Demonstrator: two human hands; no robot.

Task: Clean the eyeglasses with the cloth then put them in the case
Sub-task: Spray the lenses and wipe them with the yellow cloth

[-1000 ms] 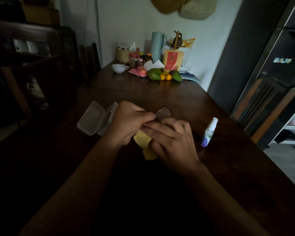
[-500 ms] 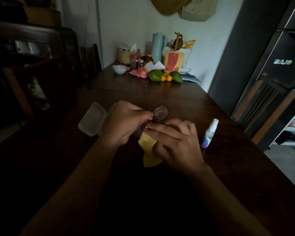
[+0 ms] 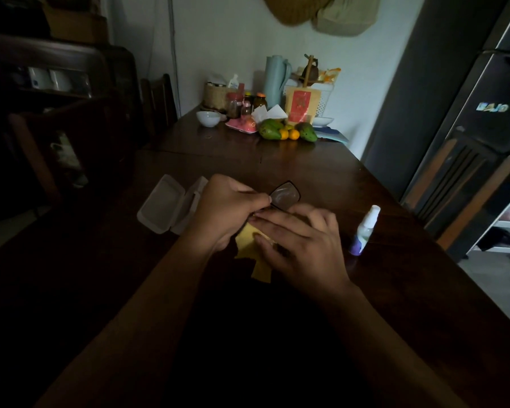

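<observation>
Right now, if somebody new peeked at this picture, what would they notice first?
Probably the two hands in the middle of the dark table: the left hand pinches the eyeglasses while the right hand presses a yellow cloth to them. Just left lies an open white case, and to the right stands a small spray bottle.

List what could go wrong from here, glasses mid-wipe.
1. The left hand pinches the eyeglasses near one lens; a fingertip could smear it again.
2. The spray bottle stands upright close beside the right hand; a sideways wrist move might tip it.
3. The yellow cloth is bunched under the right hand, and the lens being wiped is hidden, so missed spots are likely in this dim light.
</observation>
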